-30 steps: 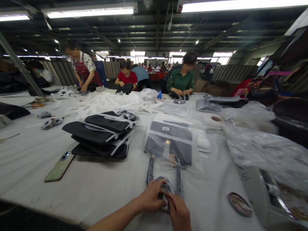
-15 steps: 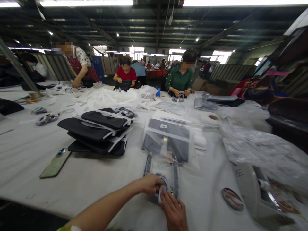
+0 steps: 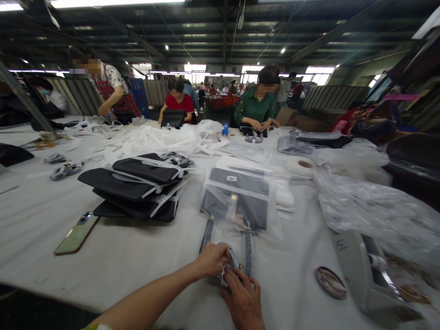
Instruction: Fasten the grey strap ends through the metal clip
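My left hand is closed around the coiled end of a grey strap lying on the white table. My right hand presses on the same coil from the near side, its fingers curled over it. The strap's two grey lengths run away from me into a dark bag inside a clear plastic sleeve. What lies under my fingers is hidden.
A stack of dark bags with white straps and a phone lie to the left. A tape dispenser, a small round disc and crumpled plastic are on the right. Several people work at the table's far side.
Both hands have stayed on the strap coil, and the right hand has slid lower and flatter over it. The view has shifted slightly downward.
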Motion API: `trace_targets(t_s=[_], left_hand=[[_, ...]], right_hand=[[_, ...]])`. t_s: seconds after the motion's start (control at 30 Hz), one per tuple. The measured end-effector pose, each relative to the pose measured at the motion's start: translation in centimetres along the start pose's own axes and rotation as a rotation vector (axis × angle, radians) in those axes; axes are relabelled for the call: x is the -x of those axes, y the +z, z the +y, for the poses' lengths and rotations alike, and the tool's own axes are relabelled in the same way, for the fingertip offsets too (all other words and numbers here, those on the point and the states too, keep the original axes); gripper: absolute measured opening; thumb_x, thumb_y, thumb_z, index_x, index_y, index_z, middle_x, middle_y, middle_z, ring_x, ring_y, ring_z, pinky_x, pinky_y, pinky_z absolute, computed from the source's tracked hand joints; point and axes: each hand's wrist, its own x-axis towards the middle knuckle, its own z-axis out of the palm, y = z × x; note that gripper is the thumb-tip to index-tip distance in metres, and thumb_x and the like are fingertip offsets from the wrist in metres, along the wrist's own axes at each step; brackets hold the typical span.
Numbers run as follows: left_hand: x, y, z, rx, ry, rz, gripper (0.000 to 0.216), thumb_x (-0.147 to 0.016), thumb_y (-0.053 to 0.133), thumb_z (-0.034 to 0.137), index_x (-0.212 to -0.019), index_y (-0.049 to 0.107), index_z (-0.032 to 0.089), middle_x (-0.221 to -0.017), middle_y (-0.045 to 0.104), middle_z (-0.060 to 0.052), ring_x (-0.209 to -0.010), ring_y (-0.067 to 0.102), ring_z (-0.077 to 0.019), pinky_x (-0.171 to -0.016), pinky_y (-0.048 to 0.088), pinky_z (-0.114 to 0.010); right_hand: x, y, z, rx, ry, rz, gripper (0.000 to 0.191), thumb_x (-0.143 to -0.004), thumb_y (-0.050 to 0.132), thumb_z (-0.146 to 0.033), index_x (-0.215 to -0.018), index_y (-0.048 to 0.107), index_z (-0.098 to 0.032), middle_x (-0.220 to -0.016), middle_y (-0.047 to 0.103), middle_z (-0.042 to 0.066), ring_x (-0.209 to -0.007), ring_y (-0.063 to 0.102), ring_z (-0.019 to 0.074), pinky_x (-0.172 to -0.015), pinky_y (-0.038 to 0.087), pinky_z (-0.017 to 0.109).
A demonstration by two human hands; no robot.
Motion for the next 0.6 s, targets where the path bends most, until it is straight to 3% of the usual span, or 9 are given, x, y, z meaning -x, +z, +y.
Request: trace_targets(t_s=[0.13,0.27,0.33,0.47,0.6], left_hand=[[-1.1,-1.2,0.6,-0.056,-0.016,0.020,0.024,-0.084,0.041,0.019,-0.102,0.057,0.020,-0.088,0.070,-0.006,-0.084,0.065,-0.0212,-0.075,0.048,-0.030],[-1.2,-3.1,0.9,-0.117,0.045,-0.015,0.029,-0.088,0.042,0.030,-0.111,0.058,0.023,-0.098,0.069,-0.009,-0.094,0.064,-0.0264,-0.082,0.048,-0.036],[-0.9,-3.4,0.7,-0.133,0.043,-0.053,0.029,-0.087,0.044,0.033,-0.106,0.062,0.023,-0.099,0.069,-0.010,-0.095,0.064,-0.0285,-0.081,0.049,-0.038],[-0.8,-2.2,0.5,-0.133,0.000,-0.135,0.020,-0.073,0.059,0.031,-0.090,0.067,0.023,-0.089,0.073,-0.007,-0.090,0.067,-0.0301,-0.075,0.050,-0.036],[-1.1,-0.6,0.5,-0.117,-0.127,-0.083,0.038,-0.067,0.061,0.022,-0.105,0.061,0.019,-0.093,0.073,-0.008,-0.092,0.066,-0.0295,-0.075,0.051,-0.036]], right_hand=[[0.0,1.0,-0.7,-0.187,0.196,-0.022,0.017,-0.094,0.046,-0.030,-0.106,0.058,-0.028,-0.099,0.072,-0.003,-0.099,0.059,0.0230,-0.087,0.028,0.041],[0.3,1.5,-0.7,-0.196,0.178,0.018,0.021,-0.095,0.041,-0.031,-0.107,0.058,-0.027,-0.097,0.071,0.001,-0.097,0.060,0.0237,-0.088,0.030,0.042],[0.4,1.7,-0.6,-0.152,0.151,0.054,0.023,-0.095,0.038,-0.031,-0.107,0.058,-0.027,-0.097,0.071,0.003,-0.096,0.060,0.0241,-0.089,0.031,0.043],[0.6,2.2,-0.4,-0.128,0.122,0.058,0.025,-0.097,0.036,-0.032,-0.108,0.058,-0.026,-0.097,0.071,0.002,-0.096,0.060,0.0243,-0.094,0.028,0.045],[0.7,2.3,-0.2,-0.097,0.098,0.055,0.025,-0.098,0.036,-0.030,-0.113,0.057,-0.026,-0.100,0.072,0.002,-0.096,0.060,0.0240,-0.096,0.027,0.046]])
